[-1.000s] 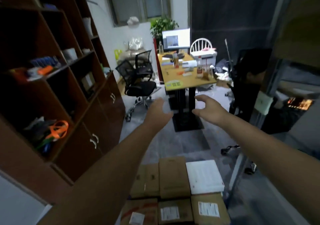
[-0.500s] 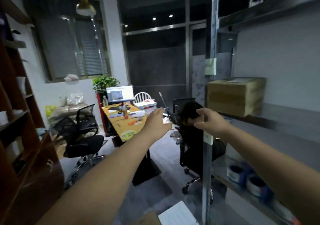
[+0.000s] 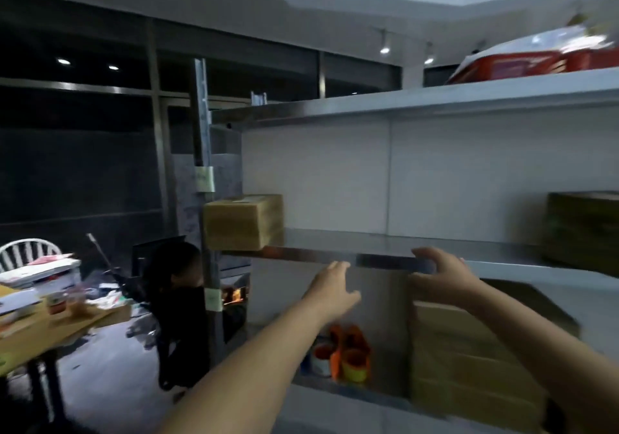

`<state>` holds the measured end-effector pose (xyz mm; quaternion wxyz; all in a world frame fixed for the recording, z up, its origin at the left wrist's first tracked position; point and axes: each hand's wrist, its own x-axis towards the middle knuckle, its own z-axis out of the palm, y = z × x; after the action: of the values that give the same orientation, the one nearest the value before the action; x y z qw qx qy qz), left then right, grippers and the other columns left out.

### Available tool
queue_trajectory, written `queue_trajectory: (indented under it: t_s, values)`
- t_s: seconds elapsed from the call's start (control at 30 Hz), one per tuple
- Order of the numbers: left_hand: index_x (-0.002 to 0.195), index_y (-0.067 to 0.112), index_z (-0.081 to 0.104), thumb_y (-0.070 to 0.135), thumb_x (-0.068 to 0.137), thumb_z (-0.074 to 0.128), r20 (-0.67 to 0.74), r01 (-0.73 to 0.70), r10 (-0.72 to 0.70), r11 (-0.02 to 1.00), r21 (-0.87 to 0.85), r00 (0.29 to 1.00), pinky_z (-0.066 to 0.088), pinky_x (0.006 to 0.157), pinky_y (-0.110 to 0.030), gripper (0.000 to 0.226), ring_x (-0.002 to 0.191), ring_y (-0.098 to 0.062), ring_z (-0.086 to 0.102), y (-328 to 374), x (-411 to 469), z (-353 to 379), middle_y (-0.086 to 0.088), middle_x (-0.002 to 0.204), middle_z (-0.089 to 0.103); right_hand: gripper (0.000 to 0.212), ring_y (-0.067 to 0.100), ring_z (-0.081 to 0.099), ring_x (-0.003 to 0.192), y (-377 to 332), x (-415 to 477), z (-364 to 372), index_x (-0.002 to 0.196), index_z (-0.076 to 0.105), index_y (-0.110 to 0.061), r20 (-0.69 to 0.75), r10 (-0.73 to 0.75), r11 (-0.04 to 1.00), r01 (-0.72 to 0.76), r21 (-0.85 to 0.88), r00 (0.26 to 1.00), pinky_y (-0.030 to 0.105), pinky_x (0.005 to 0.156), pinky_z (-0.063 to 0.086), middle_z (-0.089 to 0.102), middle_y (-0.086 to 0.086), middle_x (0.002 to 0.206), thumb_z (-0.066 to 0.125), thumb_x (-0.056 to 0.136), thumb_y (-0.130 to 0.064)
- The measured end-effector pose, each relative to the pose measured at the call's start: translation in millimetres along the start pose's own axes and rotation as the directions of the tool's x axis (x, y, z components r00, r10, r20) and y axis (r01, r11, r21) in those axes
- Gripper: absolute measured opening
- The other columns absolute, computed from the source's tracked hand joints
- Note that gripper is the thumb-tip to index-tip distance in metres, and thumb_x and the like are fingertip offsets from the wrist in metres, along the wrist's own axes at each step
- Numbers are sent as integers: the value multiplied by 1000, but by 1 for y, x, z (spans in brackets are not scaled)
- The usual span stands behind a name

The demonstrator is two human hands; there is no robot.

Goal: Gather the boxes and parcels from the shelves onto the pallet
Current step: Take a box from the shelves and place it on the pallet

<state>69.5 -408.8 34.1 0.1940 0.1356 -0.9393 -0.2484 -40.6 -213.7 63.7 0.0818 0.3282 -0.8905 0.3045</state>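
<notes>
A grey metal shelf unit fills the right half of the view. A brown cardboard box stands at the left end of the middle shelf. A darker box sits at the right end of the same shelf. A larger cardboard box stands on the shelf below. My left hand and my right hand are raised side by side in front of the middle shelf's edge, fingers relaxed, holding nothing. Both are to the right of the brown box and apart from it. The pallet is out of view.
Red packages lie on the top shelf. Orange and yellow rolls sit on the lower shelf. A person in dark clothes sits left of the shelf post. A yellow desk and a white chair are at far left.
The view has swung up and right, from the floor boxes to the metal shelves. Both hands have moved with it and now hover at the middle shelf's front edge.
</notes>
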Motion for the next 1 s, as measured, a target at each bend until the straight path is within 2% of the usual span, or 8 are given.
queue_trajectory:
  t_s: [0.1, 0.17, 0.23, 0.33, 0.47, 0.63, 0.77, 1.0]
  values:
    - [148, 13, 33, 31, 90, 62, 85, -158, 161, 987, -43, 983, 30, 113, -33, 67, 139, -24, 33, 88, 10, 52, -6, 154, 30, 59, 23, 53, 120, 71, -48, -62, 138, 46, -21, -76, 155, 988, -153, 33, 985, 42, 102, 44, 52, 3, 138, 70, 85, -28]
    - [145, 12, 36, 30, 88, 62, 123, -260, 268, 963, -76, 955, 31, 112, -33, 66, 137, -24, 35, 154, 12, 84, -6, 150, 35, 60, 19, 57, 112, 113, -84, -104, 137, 47, -20, -141, 237, 971, -231, 61, 961, 29, 89, 47, 53, 2, 136, 71, 83, -28]
    - [144, 13, 37, 31, 87, 62, 159, -346, 361, 931, -111, 919, 33, 108, -34, 64, 134, -25, 38, 221, 9, 116, -5, 146, 39, 59, 19, 54, 119, 154, -124, -145, 137, 48, -19, -209, 305, 952, -304, 41, 929, 25, 92, 41, 54, 2, 137, 72, 83, -28]
    - [144, 13, 37, 31, 87, 62, 228, -435, 473, 878, -200, 851, 35, 108, -34, 65, 133, -25, 40, 318, -9, 171, -5, 146, 39, 60, 20, 49, 127, 213, -189, -204, 138, 47, -17, -266, 419, 903, -429, 23, 868, 32, 103, 39, 51, 3, 140, 71, 84, -28]
    - [148, 18, 32, 33, 87, 62, 325, -513, 587, 808, -289, 742, 30, 110, -34, 69, 140, -22, 32, 431, -42, 250, -3, 154, 31, 62, 21, 48, 129, 286, -272, -276, 140, 45, -15, -360, 540, 824, -565, 39, 761, 37, 110, 38, 49, 3, 142, 70, 84, -27]
    - [147, 17, 34, 30, 88, 64, 332, -591, 712, 701, -400, 619, 33, 108, -34, 68, 136, -22, 38, 549, -86, 335, -2, 151, 36, 62, 21, 46, 130, 367, -378, -343, 139, 46, -15, -442, 634, 725, -687, 54, 634, 36, 109, 37, 49, 5, 141, 70, 84, -26]
    - [147, 14, 32, 29, 89, 62, 392, -603, 780, 626, -495, 488, 35, 111, -38, 67, 137, -22, 36, 621, -122, 400, -3, 152, 34, 60, 23, 42, 132, 425, -459, -383, 138, 47, -15, -495, 719, 596, -800, 78, 487, 39, 111, 35, 48, 7, 142, 69, 84, -27]
    - [148, 16, 30, 29, 88, 63, 437, -605, 817, 573, -553, 376, 32, 114, -38, 69, 138, -19, 34, 707, -136, 483, -1, 151, 34, 58, 22, 42, 132, 503, -510, -413, 138, 48, -20, -552, 783, 454, -870, 193, 287, 42, 107, 41, 46, 5, 142, 66, 83, -25]
